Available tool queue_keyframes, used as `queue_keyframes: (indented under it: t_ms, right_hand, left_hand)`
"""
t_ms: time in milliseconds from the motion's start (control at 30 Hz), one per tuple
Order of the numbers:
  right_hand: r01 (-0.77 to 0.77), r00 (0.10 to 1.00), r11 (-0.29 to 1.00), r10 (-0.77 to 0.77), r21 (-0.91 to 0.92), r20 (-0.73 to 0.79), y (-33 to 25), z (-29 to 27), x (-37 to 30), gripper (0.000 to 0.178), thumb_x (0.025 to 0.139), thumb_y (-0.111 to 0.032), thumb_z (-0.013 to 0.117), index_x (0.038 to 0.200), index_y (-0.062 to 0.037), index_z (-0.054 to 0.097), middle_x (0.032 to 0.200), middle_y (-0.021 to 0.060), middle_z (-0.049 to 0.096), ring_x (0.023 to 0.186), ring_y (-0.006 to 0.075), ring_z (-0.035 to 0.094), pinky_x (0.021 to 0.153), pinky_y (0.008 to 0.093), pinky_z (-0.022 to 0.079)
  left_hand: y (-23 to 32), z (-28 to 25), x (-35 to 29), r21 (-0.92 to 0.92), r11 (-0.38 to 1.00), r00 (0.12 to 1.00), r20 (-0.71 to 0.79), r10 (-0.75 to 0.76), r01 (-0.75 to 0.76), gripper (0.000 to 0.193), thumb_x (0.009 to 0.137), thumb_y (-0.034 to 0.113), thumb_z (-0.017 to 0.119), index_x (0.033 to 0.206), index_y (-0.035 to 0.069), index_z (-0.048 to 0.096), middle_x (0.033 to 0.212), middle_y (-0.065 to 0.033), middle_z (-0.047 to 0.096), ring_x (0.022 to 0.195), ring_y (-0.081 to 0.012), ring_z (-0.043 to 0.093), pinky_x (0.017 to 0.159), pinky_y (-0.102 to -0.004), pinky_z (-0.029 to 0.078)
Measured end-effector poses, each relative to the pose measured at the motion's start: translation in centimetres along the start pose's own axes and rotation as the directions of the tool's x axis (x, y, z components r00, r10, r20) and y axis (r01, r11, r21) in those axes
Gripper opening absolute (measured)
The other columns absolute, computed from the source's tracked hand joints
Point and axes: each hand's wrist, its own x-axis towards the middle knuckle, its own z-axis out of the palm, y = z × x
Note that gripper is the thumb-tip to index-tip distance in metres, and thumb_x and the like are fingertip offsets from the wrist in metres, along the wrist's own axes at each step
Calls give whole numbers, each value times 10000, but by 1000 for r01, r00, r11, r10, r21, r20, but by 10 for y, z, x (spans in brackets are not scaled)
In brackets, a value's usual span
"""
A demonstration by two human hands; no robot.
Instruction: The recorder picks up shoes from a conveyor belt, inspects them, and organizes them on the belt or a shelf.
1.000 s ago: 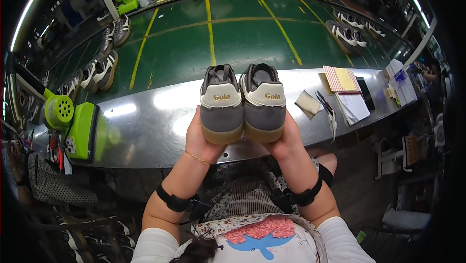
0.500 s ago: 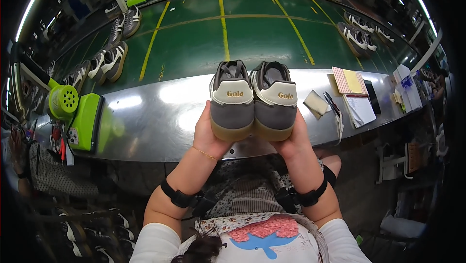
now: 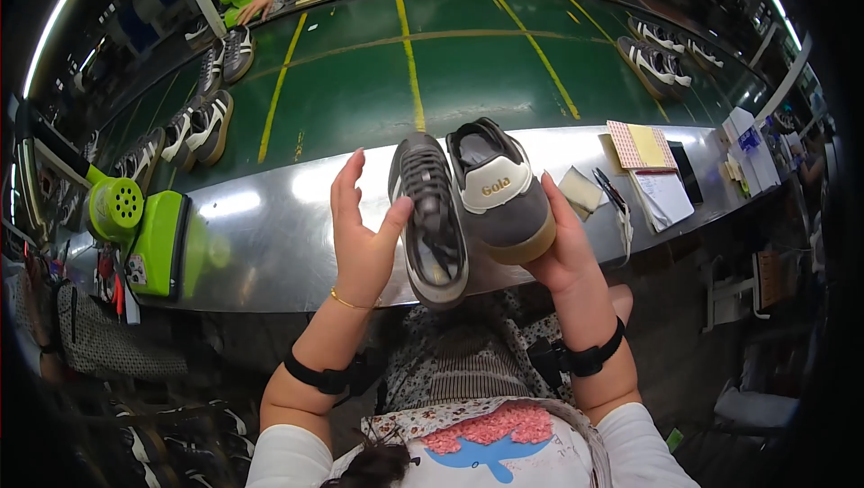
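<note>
Two grey sneakers with white trim and gum soles are in front of me at the steel bench's near edge. The left sneaker (image 3: pixel 430 218) shows its dark laces and opening from above, heel toward me. My left hand (image 3: pixel 367 231) is open beside it, fingers spread, with the thumb at its side; whether the thumb touches cannot be told. The right sneaker (image 3: pixel 504 204) is tilted, so its white heel tab and grey heel face me. My right hand (image 3: pixel 562 245) grips it from the right and below, thumb along its side. Some of the right fingers are hidden under the sole.
A steel bench (image 3: pixel 270 245) borders a green conveyor belt (image 3: pixel 351 83) with yellow lines. Paired sneakers (image 3: pixel 209 126) stand left, others (image 3: pixel 654 67) right. A lime-green machine (image 3: pixel 160 245) is at left. Notepads (image 3: pixel 661 200) and a pen (image 3: pixel 609 186) lie right. Across the belt, a person's hand (image 3: pixel 256 9) reaches sideways.
My left hand has let go of the left sneaker and opened beside it. That sneaker now lies lower, its top showing. The right sneaker has tilted in my right hand. The person opposite reached left.
</note>
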Motion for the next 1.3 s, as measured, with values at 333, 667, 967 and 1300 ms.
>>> queue_keyframes:
  t_ms: [333,667,967,1300]
  right_hand:
    - [299,952,912,-266,-282,149,-11,22,-45,588,970,-434,300,1354,11,308,1314,132,428,1185,197,446,1006,326,343]
    - [580,793,548,-549,-603,264,2,48,-82,491,889,-1,423,1350,74,271,1336,213,392,1241,226,391,1024,317,300]
    - [585,793,553,-543,-594,276,8,55,-81,506,877,14,443,1348,78,269,1330,212,403,1228,226,410,1012,311,321]
    - [565,803,562,-545,-604,243,16,61,-80,471,878,8,450,1319,72,296,1299,215,434,1196,223,443,993,310,347]
  left_hand:
    - [57,15,-4,-143,886,766,454,455,-442,377,685,170,743,1003,32,597,981,-74,628,972,-236,585,1085,-497,13]
    - [84,10,-18,-38,862,825,272,496,-506,287,678,83,738,924,6,613,933,-85,627,940,-233,592,1086,-462,-35]
    - [87,-1,-16,-48,868,823,296,485,-494,262,679,74,731,905,6,616,920,-81,627,930,-224,594,1089,-457,-33]
    - [90,-10,-14,-34,838,800,280,531,-545,218,682,91,732,862,40,620,857,-55,631,892,-215,606,1087,-479,-52]
